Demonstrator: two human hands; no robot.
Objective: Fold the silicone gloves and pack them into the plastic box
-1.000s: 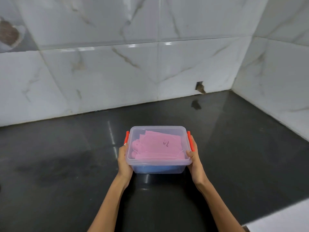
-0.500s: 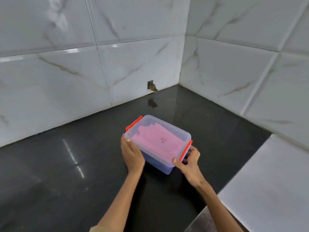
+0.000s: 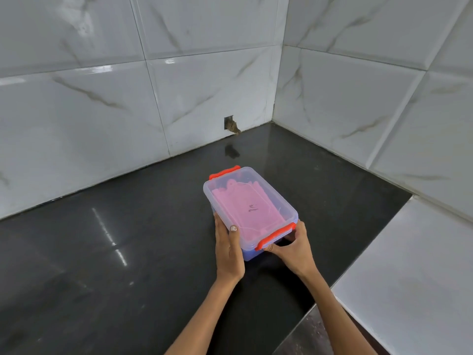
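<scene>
1. Head view: since a moment ago the plastic box [image 3: 252,208] has swung round from square-on to a diagonal, one short end now pointing toward the wall corner, and both hands have shifted along it.
2. The left hand [image 3: 228,249] grips the near long side, palm flat against the clear wall, thumb hooked over the lid's rim.
3. The right hand [image 3: 294,248] curls round the near short end, fingers tucked just under the orange latch [image 3: 275,235], thumb beneath it.
4. Between the two grips the box sits on the glossy black countertop [image 3: 115,252]; it is a rounded rectangle of see-through plastic, its lid on.
5. Through the lid, just beyond both thumbs, the pink silicone gloves [image 3: 247,208] lie folded flat, matte, with a small dark scribble on top; something blue shows lower in the box.
6. A second orange latch [image 3: 224,172] is at the far end from the hands.
7. Shiny white marble-veined tiles [image 3: 102,98] line the walls past the box.
</scene>
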